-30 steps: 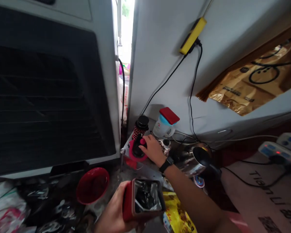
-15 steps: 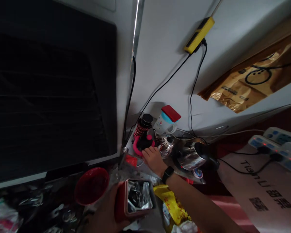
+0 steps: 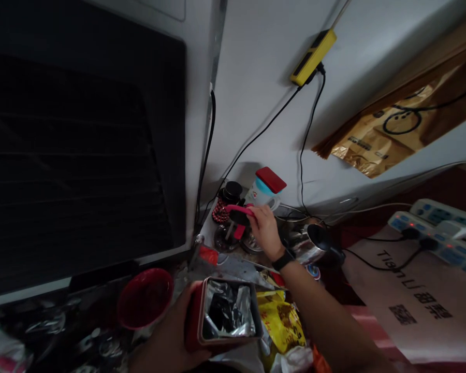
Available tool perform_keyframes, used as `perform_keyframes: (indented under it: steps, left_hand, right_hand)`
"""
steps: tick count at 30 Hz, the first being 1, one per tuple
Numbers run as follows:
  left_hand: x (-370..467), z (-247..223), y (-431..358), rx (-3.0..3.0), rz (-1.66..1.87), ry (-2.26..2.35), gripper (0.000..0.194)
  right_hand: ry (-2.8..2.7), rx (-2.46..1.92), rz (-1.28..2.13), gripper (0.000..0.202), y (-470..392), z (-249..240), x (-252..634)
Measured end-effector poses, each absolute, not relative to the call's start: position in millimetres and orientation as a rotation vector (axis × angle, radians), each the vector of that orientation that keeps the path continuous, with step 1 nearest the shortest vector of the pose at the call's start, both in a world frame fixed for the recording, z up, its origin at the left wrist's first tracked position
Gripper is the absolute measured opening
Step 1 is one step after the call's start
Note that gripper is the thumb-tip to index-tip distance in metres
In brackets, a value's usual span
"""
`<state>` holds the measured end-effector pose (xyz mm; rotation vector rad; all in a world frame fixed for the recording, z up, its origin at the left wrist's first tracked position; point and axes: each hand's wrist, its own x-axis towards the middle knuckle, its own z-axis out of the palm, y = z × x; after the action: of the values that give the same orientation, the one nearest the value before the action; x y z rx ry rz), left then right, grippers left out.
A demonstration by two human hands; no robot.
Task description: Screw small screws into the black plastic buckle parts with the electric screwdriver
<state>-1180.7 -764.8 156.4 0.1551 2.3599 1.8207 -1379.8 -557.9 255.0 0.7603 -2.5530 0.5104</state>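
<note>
My right hand, wearing a black watch, grips a pink-rimmed lid by its edge. The lid is tilted above a dark glass container on the cluttered surface. A small pink piece shows just under it; I cannot tell whether it is the lid's knob. My left hand is wrapped around the side of an open red tin, lined with a crinkled silver foil bag. What lies inside the foil is too dark to make out.
Behind the lid stand a black-topped jar and a red-lidded pitcher. An electric kettle is to the right. A red bowl and yellow packet flank the tin. Power strips and hanging cords are near.
My right hand has lifted the pink lid off the glass container and moved it up and slightly right. The tin has stayed nearly in place in my left hand.
</note>
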Motion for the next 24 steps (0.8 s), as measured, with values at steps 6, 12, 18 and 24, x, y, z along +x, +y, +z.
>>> perform_keyframes:
  steps: [6, 12, 18, 24]
  left_hand:
    - [-1179.9, 199.9, -755.8, 0.098, 1.902, 2.284, 0.086]
    - [-1182.0, 194.2, -758.4, 0.017, 1.817, 2.41, 0.036]
    - [-1183.0, 222.1, -769.3, 0.426, 1.66, 2.326, 0.079]
    - [-1182.4, 226.7, -783.7, 0.669, 1.572, 2.313, 0.112]
  right_hand:
    - [-2.398, 0.789, 0.712, 0.018, -534.9, 313.6, -1354.2]
    - [-2.549, 1.367, 0.771, 0.016, -536.2, 319.6, -1317.2]
    - [-2.7, 1.781, 0.488, 0.019, -571.4, 285.6, -1302.5]
    - [-2.501, 1.915, 0.389, 0.023, -598.9, 276.6, -1316.9]
